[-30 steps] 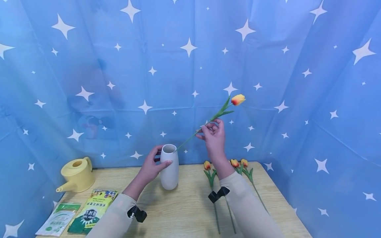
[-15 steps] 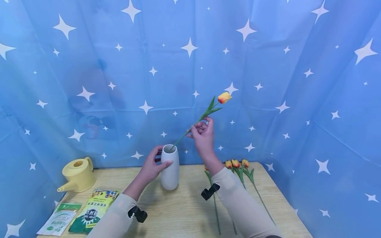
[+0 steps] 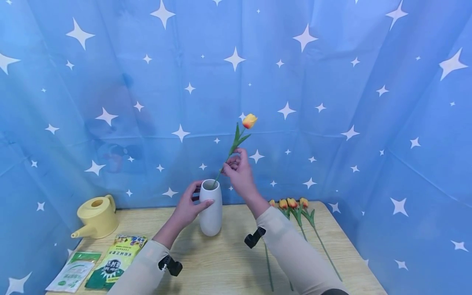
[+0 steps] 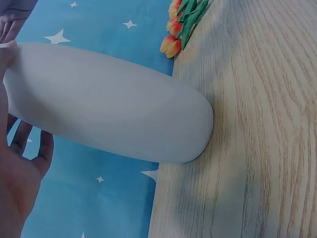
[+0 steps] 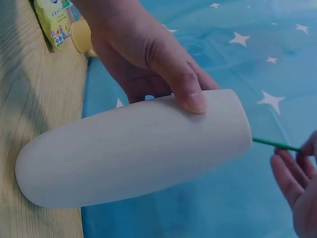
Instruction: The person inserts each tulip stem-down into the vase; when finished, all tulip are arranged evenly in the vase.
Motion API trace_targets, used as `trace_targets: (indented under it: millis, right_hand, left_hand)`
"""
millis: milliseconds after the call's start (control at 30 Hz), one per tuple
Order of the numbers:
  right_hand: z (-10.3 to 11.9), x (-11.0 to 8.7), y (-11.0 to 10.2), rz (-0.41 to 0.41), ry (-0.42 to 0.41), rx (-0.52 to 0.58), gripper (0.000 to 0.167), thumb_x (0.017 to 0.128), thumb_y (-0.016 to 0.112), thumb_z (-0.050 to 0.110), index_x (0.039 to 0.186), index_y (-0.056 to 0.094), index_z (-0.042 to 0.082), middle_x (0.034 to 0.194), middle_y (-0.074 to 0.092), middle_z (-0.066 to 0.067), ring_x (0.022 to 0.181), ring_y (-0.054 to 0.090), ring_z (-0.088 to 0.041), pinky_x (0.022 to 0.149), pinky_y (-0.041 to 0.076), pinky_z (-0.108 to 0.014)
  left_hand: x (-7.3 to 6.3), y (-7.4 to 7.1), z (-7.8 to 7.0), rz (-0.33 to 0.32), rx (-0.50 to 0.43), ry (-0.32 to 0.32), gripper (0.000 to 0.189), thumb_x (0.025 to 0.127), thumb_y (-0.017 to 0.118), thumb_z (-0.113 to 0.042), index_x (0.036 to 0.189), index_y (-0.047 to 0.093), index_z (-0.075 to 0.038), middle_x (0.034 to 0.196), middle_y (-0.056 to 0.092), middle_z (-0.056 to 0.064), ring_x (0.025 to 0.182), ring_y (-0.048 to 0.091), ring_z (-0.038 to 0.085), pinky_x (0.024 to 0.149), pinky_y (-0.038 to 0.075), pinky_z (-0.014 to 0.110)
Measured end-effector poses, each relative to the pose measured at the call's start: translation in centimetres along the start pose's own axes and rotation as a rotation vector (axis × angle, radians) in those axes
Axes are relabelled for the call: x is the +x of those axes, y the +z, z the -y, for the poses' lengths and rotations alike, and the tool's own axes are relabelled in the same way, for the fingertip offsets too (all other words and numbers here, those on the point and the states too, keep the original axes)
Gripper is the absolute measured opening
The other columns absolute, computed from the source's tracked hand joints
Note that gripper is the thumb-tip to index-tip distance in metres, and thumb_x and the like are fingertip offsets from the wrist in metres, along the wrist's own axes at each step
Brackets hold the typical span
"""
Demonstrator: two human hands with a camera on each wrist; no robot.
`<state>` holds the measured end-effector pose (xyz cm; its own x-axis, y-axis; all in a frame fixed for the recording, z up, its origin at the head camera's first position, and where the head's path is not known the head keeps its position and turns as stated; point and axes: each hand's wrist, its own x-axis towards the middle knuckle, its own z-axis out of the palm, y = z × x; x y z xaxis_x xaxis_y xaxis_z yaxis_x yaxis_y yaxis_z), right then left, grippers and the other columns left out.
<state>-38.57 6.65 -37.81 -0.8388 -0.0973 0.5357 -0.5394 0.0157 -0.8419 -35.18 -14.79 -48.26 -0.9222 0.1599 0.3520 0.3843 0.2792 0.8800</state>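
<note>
A white vase (image 3: 211,215) stands upright on the table, and my left hand (image 3: 189,207) grips it near the top, thumb in front and fingers round the far side. My right hand (image 3: 239,170) pinches the green stem of a yellow-and-red tulip (image 3: 250,121) above the vase. The stem's lower end is inside the vase mouth, hidden by the wall; the flower leans slightly right. In the right wrist view the stem (image 5: 275,144) runs from the vase rim to my right fingers. The left wrist view shows the vase base (image 4: 198,124) on the wood.
Several more tulips (image 3: 292,203) lie at the table's right side, partly under my right forearm. A yellow watering can (image 3: 96,219) stands at the back left, with a green-and-yellow packet (image 3: 116,262) and a white-and-green packet (image 3: 71,272) in front. A blue starry curtain (image 3: 206,102) hangs behind.
My right hand has moved left with the tulip, bringing it more upright, and its stem end has passed from the vase rim into the mouth. My left hand keeps its grip on the vase.
</note>
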Motion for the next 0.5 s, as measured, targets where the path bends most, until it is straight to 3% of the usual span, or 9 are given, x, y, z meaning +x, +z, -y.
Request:
trace_targets:
  millis: [267,500]
  right_hand:
    - [-0.37,0.05,0.6,0.069,-0.06,-0.242,0.035,0.104,0.069,-0.001,0.134,0.053,0.006,0.097,0.071,-0.015,0.086,0.072,-0.028,0.082,0.063,-0.041]
    - [-0.82,0.0,0.76,0.142,-0.054,-0.321,0.029,0.106,0.07,0.004,0.132,0.058,0.009,0.098,0.072,-0.008,0.091,0.069,-0.024,0.083,0.061,-0.042]
  left_hand:
    - [0.13,-0.02,0.12,-0.01,0.003,0.025,0.069,0.097,0.088,-0.041,0.154,0.055,-0.021,0.146,0.061,0.008,0.135,0.059,0.037,0.114,0.05,0.064]
    - [0.17,-0.11,0.1,-0.002,-0.002,0.011,0.069,0.098,0.087,-0.044,0.154,0.054,-0.023,0.146,0.06,0.007,0.136,0.058,0.036,0.115,0.05,0.064]
